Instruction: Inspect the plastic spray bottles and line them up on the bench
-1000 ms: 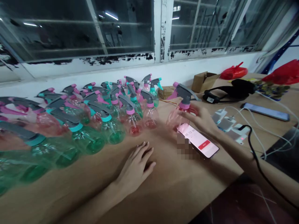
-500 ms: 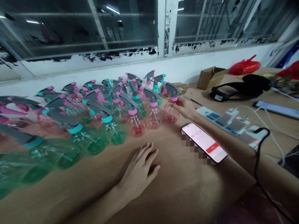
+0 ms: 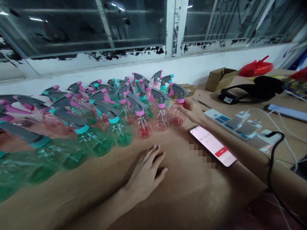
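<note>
Ok so the one I'm on is the clear pink spray bottle (image 3: 177,115) at the right end of the crowd, standing upright on the table (image 3: 189,198). It has a grey trigger head, pink collar and a thin dip tube inside, and the bottom looks reddish. It's just beside another pink spray bottle (image 3: 160,119), and the rest of the pink and green spray bottles (image 3: 94,142) are packed in to the left, with some lying on their sides at the far left.

My right hand (image 3: 192,111) comes in from the right, palm down and reaching forward, with the fingers (image 3: 182,109) against the bottle's side. They look pretty straight, not wrapped around it, but I honestly can't tell if that's a real hold or just contact. My left hand (image 3: 146,172) is empty, flat on the table in front of the row, fingers loosely spread.

Right by my right wrist there's a phone (image 3: 212,146) lying on the table with a timer-looking screen and a red button. Past that are a white power strip (image 3: 227,124) with chargers plugged in, tweezers (image 3: 201,103), a black headset (image 3: 249,90) and a cardboard box (image 3: 222,79).
</note>
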`<state>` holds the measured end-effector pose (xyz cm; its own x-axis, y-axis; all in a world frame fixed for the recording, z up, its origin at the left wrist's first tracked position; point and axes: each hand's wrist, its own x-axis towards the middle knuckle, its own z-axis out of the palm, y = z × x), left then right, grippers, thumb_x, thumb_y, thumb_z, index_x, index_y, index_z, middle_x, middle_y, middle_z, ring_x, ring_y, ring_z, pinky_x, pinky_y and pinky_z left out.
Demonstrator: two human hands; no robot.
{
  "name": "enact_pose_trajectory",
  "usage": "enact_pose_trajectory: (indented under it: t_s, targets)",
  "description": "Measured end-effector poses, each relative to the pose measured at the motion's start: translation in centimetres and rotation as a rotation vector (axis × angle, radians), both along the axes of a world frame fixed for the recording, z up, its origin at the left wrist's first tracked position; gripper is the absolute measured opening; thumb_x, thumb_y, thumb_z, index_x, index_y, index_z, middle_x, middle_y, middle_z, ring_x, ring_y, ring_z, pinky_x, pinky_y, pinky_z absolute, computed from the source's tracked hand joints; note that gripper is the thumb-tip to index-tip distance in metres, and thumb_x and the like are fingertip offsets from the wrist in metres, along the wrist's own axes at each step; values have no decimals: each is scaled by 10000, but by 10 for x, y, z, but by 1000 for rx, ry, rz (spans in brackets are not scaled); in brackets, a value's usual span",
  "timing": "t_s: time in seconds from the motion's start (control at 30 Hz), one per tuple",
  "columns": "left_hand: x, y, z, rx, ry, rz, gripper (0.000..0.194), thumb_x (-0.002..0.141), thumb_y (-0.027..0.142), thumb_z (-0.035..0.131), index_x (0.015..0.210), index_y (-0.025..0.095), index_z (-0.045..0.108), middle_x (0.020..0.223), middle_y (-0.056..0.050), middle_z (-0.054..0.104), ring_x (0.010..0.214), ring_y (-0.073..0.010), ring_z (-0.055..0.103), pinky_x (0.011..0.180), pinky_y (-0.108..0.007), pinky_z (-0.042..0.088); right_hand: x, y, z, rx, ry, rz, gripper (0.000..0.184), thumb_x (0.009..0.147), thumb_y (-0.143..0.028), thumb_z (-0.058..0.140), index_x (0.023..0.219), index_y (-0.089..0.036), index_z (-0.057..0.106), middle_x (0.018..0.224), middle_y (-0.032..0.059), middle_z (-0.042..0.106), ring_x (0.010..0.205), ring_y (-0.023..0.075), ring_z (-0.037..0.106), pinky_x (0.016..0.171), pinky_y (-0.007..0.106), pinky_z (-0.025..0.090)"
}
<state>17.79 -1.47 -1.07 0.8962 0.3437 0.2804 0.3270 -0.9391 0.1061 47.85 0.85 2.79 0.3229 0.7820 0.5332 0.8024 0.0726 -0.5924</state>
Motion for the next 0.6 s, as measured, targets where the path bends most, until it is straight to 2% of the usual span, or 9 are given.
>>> enact_pose_trajectory:
  t_s: [0.27,0.6]
  targets:
    - [-1,0,0,9,18,0,392,940,330,474,1261,107,511,1380,-139,452,1289,-279,382,1042,-475,341,-5,0,2,1,15,1,468,811,-596,487,960,-178,637,763,63,648,648,209,546,631,340,409]
    - [-2,2,-5,1,-3,8,396,925,315,505,1271,122,503,1384,-127,450,1295,-272,374,1049,-461,334,0,-2,0,-11,55,37,453,810,-553,531,1019,-170,652,938,71,707,837,246,630,755,379,464]
